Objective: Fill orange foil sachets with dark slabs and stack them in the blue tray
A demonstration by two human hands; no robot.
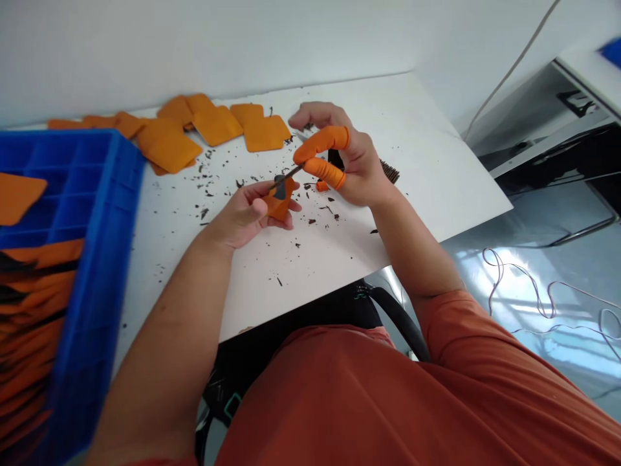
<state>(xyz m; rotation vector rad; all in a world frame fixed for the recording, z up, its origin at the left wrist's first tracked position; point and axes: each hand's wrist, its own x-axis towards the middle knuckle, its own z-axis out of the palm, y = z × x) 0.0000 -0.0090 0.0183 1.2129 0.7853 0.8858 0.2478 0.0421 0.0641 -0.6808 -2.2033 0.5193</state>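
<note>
Hands both grip: the left hand (245, 219) one orange piece (281, 208), the right hand (361, 162), wearing two orange finger covers (324, 144), one thin dark rod (292, 173).

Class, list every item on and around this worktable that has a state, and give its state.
Left hand: closed on orange piece
Held orange piece: partly covered by dark patch
Right hand: pinching dark strip
Dark strip: slanting, lower end at patch
Finger covers: worn
Loose orange pieces: flat, some overlapping
Blue crate: open, partly filled
Dark scraps: scattered
</note>
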